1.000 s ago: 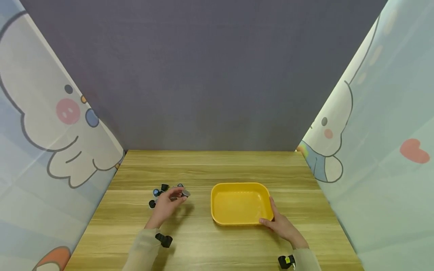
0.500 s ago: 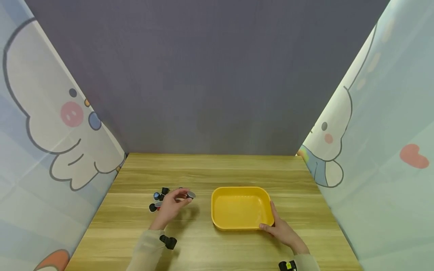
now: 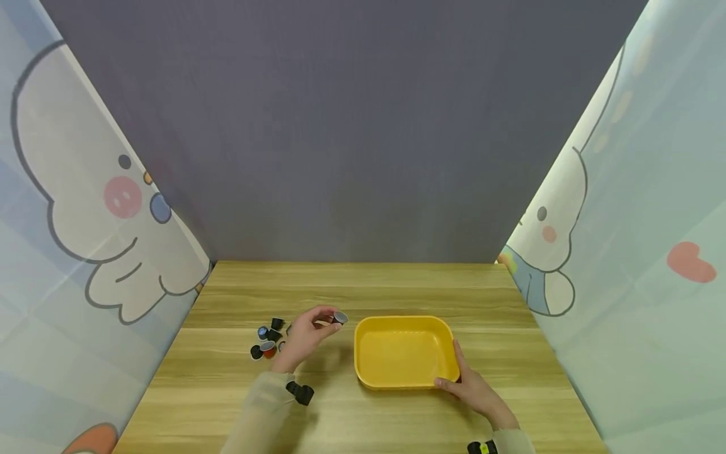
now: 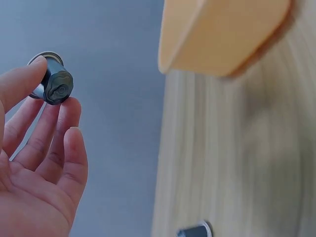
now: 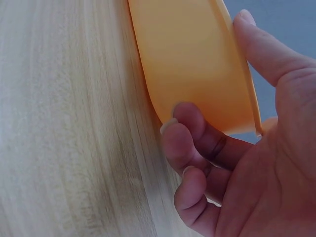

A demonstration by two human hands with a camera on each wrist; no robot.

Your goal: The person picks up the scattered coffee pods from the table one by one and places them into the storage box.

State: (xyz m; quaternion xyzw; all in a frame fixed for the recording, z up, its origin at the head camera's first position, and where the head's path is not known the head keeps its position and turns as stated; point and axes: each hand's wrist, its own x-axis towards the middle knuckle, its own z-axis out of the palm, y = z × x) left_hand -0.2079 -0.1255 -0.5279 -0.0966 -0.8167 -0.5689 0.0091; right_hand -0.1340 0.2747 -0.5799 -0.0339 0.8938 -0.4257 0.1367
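My left hand (image 3: 306, 337) holds a dark coffee capsule (image 3: 340, 318) up in the air, left of a yellow plastic tray (image 3: 403, 353). In the left wrist view the capsule (image 4: 58, 85) is pinched between thumb and fingers, its dark end towards the camera. My right hand (image 3: 476, 389) grips the tray at its near right corner. In the right wrist view the thumb lies at the tray's rim and the fingers curl against its outer wall (image 5: 192, 59). The tray stands on the table, nothing visible inside it.
On the left of the wooden table (image 3: 397, 290) several coffee capsules lie in a loose group, among them a red one (image 3: 268, 350), a blue one (image 3: 263, 332) and a black one (image 3: 277, 323). My left hand partly covers the group. A grey panel (image 3: 351, 157) rises behind the table.
My left hand has moved right, away from the capsule group and towards the tray, carrying the dark capsule. More of the group shows. My right hand keeps its grip on the tray.
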